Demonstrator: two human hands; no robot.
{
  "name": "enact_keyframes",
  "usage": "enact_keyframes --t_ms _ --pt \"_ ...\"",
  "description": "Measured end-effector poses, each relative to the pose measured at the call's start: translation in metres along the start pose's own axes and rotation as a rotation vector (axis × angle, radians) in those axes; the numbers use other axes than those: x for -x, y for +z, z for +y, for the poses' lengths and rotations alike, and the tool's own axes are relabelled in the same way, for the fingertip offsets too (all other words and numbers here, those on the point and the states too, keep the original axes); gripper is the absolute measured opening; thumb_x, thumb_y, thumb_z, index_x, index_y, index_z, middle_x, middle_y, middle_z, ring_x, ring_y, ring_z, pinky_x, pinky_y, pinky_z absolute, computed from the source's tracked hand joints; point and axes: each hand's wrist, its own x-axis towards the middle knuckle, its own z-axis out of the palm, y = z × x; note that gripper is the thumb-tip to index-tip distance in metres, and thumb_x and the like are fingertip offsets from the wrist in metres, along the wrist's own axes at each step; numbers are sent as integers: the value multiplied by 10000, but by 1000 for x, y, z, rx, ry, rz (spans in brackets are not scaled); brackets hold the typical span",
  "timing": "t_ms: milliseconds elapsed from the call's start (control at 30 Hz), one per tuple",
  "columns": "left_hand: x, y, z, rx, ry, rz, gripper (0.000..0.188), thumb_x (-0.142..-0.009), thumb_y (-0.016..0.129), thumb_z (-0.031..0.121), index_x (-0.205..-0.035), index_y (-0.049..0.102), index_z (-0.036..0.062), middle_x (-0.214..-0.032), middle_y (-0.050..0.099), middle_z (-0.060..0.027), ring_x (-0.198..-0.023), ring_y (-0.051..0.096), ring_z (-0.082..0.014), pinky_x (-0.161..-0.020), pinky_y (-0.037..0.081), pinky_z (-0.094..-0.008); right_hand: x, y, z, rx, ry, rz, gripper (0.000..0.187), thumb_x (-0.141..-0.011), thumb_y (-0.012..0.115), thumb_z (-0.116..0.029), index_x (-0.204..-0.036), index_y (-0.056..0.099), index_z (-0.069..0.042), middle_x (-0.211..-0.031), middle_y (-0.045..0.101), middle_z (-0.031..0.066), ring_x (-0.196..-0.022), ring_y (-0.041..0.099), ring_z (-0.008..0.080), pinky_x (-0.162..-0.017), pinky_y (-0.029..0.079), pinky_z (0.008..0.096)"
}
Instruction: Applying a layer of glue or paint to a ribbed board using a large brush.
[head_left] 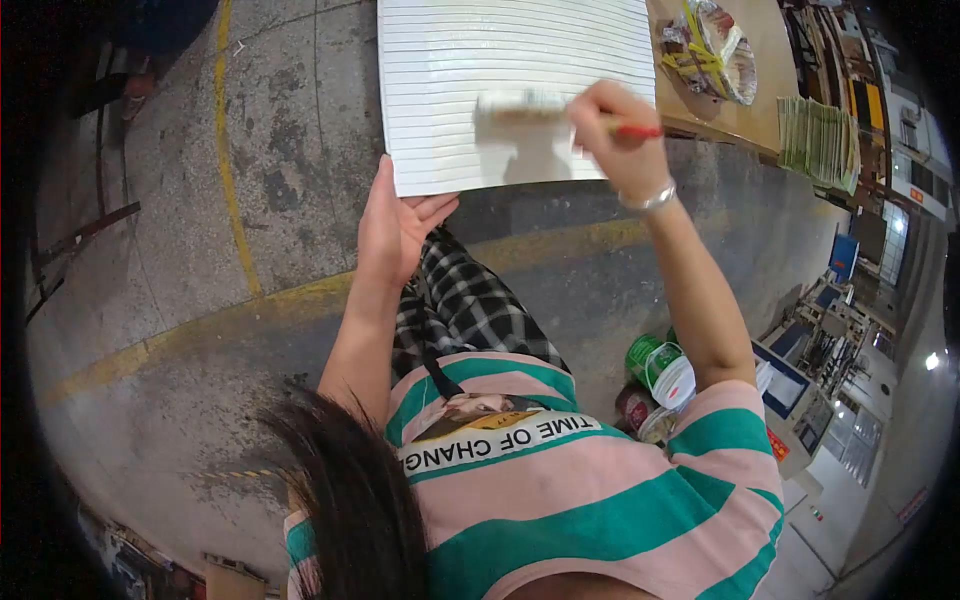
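My right hand is closed around the red handle of a wide brush. The brush's pale head is blurred and lies over a white block, casting a shadow on it. Thin parallel lines run across the block, like the edges of stacked paper, and its face has a wet-looking sheen in places. At the block's near left corner is my left hand, thumb up along the left side and fingers along the near edge, holding that corner. The block's far edge runs out of view.
A brown table carries a bowl-like container wrapped in plastic and yellow tape. Beside it is a stack of green-edged sheets. Green and white buckets stand on the floor to my right. Yellow lines mark the grey floor.
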Motion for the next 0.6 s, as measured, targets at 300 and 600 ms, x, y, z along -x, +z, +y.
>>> enact_keyframes --t_ms 300,600 --pt "-1 -5 -3 -32 75 -27 708 -968 195 526 -1263 405 -82 -1257 507 -235 -1168 504 -315 -1037 309 -433 30 25 -40 -27 8 87 160 -741 639 -114 -648 548 -20 -583 545 83 -535 537 173 -506 418 283" --pt "-2 -7 1 -48 113 -16 734 -966 175 533 -1276 393 -96 -1236 520 -249 -1155 515 -324 -1048 298 -432 -3 19 -30 -48 -48 156 149 -768 635 -133 -686 576 -24 -628 587 74 -557 543 142 -526 431 255"
